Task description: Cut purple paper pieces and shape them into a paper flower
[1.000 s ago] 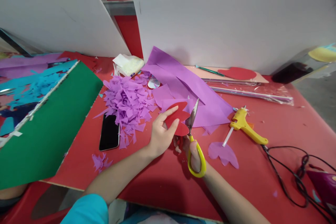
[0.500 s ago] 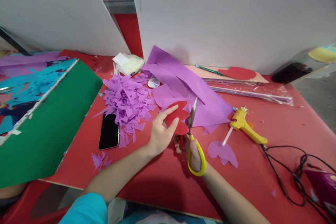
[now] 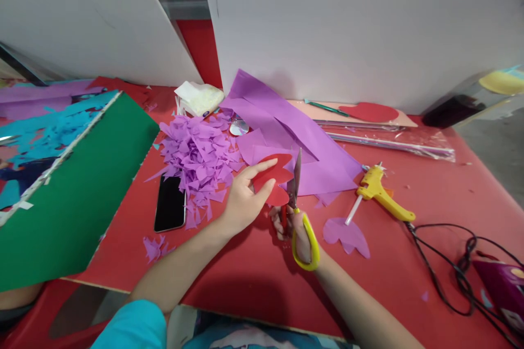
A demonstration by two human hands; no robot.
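Note:
My left hand (image 3: pixel 242 202) pinches a red heart-shaped card (image 3: pixel 273 177) together with a piece of purple paper behind it, a little above the red table. My right hand (image 3: pixel 297 232) grips yellow-handled scissors (image 3: pixel 302 223), blades pointing up along the right edge of the red card. A cut purple heart (image 3: pixel 346 234) lies on the table to the right of my right hand. Large purple paper sheets (image 3: pixel 282 131) lie behind the hands.
A pile of purple paper scraps (image 3: pixel 196 155) and a black phone (image 3: pixel 170 203) lie left of my hands. A green board (image 3: pixel 69 191) slopes at far left. A yellow glue gun (image 3: pixel 382 196) with black cable (image 3: pixel 450 267) lies right. White panels stand behind.
The scissor blades have swung more upright and closed along the red card's edge. Both hands have shifted slightly left and up.

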